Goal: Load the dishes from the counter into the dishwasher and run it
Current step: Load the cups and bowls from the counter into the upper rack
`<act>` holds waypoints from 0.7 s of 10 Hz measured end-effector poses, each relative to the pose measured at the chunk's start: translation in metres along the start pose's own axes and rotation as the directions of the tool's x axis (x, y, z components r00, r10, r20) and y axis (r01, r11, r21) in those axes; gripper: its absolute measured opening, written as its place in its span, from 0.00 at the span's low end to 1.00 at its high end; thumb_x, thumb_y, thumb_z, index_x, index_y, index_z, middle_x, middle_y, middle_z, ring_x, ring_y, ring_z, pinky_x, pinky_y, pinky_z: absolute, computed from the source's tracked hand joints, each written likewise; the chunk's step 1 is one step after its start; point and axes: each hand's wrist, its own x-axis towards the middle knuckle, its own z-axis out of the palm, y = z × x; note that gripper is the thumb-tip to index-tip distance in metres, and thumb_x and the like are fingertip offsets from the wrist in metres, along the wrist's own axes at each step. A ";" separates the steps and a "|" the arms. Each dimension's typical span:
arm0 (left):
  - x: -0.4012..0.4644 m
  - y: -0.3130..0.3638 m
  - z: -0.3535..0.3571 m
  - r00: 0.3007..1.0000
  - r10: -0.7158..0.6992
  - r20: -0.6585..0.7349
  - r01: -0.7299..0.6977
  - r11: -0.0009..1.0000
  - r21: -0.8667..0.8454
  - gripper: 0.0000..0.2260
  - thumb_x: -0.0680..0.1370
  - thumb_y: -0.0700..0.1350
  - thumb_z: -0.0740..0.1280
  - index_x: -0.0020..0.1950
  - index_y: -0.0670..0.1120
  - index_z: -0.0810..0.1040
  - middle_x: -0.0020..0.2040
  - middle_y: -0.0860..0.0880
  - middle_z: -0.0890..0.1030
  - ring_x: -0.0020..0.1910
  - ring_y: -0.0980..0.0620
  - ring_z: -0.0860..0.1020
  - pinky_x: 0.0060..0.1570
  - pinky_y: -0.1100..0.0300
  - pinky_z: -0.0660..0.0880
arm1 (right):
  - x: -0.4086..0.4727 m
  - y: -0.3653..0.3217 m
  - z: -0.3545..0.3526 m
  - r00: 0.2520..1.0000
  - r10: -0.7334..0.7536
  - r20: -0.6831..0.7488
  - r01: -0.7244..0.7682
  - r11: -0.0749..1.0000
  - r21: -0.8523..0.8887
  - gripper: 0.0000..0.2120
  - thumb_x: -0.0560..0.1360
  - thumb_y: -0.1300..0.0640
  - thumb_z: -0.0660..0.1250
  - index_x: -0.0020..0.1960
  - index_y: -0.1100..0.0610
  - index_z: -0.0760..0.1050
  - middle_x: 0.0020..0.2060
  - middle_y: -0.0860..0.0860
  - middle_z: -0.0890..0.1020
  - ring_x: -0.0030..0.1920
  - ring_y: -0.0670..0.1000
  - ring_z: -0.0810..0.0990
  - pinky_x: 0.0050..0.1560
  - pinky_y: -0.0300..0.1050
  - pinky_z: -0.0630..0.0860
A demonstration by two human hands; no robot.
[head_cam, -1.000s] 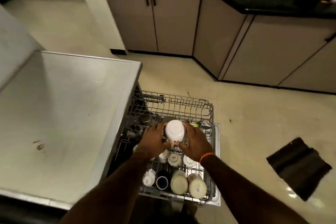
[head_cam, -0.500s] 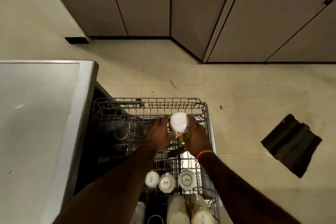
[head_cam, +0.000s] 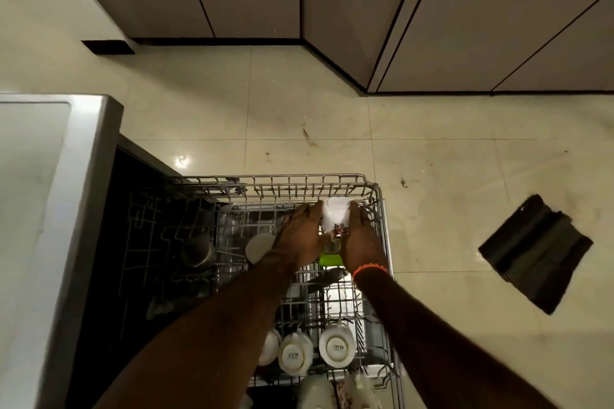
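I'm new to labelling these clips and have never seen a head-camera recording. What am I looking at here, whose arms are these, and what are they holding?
The picture comes from a camera worn on a person's head, looking down, so the two arms are the wearer's own. Below them a wire dishwasher rack is pulled out over the floor. The left hand and right hand together hold a white cup, upside down, at the rack's far end. Nearer the person, more white cups already sit upside down in the rack. A metal cup stands further left. The dark cloth on the floor is not part of the job.
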 end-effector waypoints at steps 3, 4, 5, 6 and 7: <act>-0.025 0.007 -0.006 0.999 0.053 0.004 -0.053 0.998 0.040 0.37 0.77 0.60 0.66 0.81 0.51 0.55 0.76 0.46 0.68 0.76 0.45 0.62 0.73 0.44 0.57 | -0.021 -0.002 -0.014 0.997 0.048 -0.055 -0.051 0.997 -0.051 0.36 0.80 0.62 0.60 0.82 0.53 0.46 0.78 0.55 0.62 0.71 0.60 0.71 0.68 0.55 0.72; -0.043 0.013 -0.014 0.999 0.053 0.008 -0.053 0.995 0.081 0.35 0.78 0.59 0.64 0.81 0.50 0.55 0.78 0.47 0.65 0.78 0.45 0.59 0.75 0.44 0.54 | -0.035 -0.005 -0.024 1.000 -0.014 -0.016 0.013 0.996 -0.093 0.35 0.79 0.61 0.62 0.81 0.52 0.51 0.76 0.56 0.67 0.69 0.60 0.73 0.67 0.55 0.73; -0.063 0.019 -0.026 1.000 0.008 0.022 -0.010 0.995 0.099 0.37 0.78 0.62 0.63 0.82 0.50 0.53 0.81 0.47 0.60 0.80 0.46 0.54 0.77 0.44 0.50 | -0.058 -0.010 -0.038 0.993 -0.121 0.001 0.120 0.980 -0.160 0.37 0.75 0.58 0.68 0.80 0.52 0.55 0.67 0.57 0.76 0.61 0.60 0.78 0.61 0.54 0.77; -0.085 0.025 -0.042 0.999 -0.050 0.013 0.049 0.994 0.101 0.39 0.78 0.65 0.60 0.82 0.49 0.51 0.82 0.47 0.56 0.81 0.45 0.52 0.77 0.44 0.49 | -0.079 -0.014 -0.052 0.969 -0.248 -0.021 0.239 0.951 -0.197 0.34 0.75 0.54 0.69 0.78 0.52 0.60 0.65 0.57 0.78 0.63 0.60 0.76 0.64 0.54 0.74; -0.115 0.032 -0.058 0.997 -0.071 -0.042 0.075 0.993 0.091 0.39 0.78 0.66 0.59 0.82 0.49 0.50 0.83 0.48 0.55 0.81 0.45 0.51 0.76 0.43 0.47 | -0.102 -0.021 -0.062 0.948 -0.318 0.023 0.315 0.924 -0.215 0.36 0.74 0.52 0.70 0.78 0.53 0.60 0.69 0.56 0.74 0.68 0.60 0.72 0.69 0.56 0.69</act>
